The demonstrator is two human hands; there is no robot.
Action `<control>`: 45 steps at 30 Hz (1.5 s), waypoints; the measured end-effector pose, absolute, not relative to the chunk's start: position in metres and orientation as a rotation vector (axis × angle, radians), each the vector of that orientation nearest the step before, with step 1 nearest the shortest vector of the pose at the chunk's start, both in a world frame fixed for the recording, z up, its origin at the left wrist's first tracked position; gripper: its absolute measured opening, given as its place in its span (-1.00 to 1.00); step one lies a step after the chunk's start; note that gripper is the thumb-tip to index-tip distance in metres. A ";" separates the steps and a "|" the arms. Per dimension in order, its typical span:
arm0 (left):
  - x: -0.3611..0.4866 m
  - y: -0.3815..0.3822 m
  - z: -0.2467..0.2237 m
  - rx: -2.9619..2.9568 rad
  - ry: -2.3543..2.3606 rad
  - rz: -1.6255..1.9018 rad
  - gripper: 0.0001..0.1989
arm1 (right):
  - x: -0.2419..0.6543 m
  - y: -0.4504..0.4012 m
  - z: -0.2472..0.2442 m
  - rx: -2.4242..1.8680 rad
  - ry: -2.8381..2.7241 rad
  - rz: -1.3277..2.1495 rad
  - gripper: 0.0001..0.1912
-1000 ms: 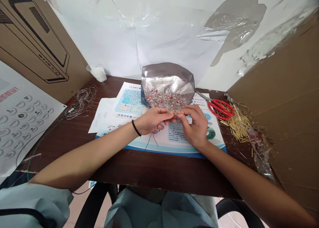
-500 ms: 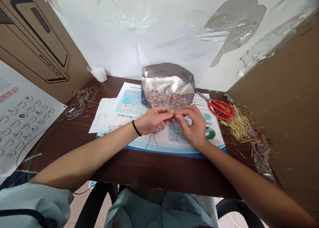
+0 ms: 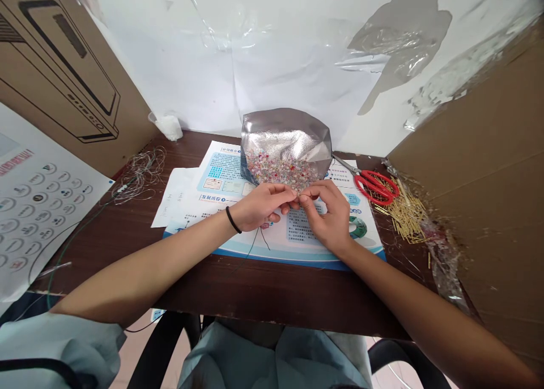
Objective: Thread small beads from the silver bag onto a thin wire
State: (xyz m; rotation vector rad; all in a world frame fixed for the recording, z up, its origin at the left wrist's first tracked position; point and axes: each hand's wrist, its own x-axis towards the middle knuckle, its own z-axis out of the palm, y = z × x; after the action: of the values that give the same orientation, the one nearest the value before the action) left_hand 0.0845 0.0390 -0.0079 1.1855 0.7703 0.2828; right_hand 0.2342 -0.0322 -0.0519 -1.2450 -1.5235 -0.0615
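Observation:
My left hand (image 3: 267, 203), with a black band at the wrist, is closed in a pinch over the printed sheet. A thin dark thread (image 3: 254, 242) hangs out below its fingers, its loose ends lying on the sheet. My right hand (image 3: 329, 212) pinches thumb against forefinger, its tips meeting those of my left hand. What sits between the right fingertips is too small to make out. Just behind both hands lies a silvery bag (image 3: 287, 125), open toward me, with many small pink, red and clear beads (image 3: 283, 168) in it.
Red-handled scissors (image 3: 376, 186) lie right of the bag, beside a heap of thin gold sticks (image 3: 408, 216). A tangle of clear line (image 3: 138, 173) lies at the left. Cardboard (image 3: 488, 151) walls the right side. The printed sheet (image 3: 238, 247) covers the table's middle.
Both hands stay nearly where they were, fingertips together. The right fingers shift very slightly; the bag, scissors and sheet stay put.

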 end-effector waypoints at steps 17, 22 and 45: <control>0.083 0.040 -0.016 1.650 0.793 0.395 -0.75 | 0.234 -0.029 -0.056 -1.252 -1.560 0.093 -0.90; 0.082 0.041 -0.013 1.721 0.809 0.379 -0.80 | 0.236 -0.027 -0.059 -1.281 -1.441 0.254 -0.89; 0.070 0.071 -0.027 3.000 0.658 0.770 -0.68 | 0.272 -0.003 -0.065 -1.276 -1.009 0.021 -0.86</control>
State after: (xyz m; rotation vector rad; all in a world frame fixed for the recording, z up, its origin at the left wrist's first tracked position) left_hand 0.0700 0.0706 -0.0268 3.0005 0.6578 0.7698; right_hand 0.2718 -0.0026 -0.0654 -1.2764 -1.0095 0.0212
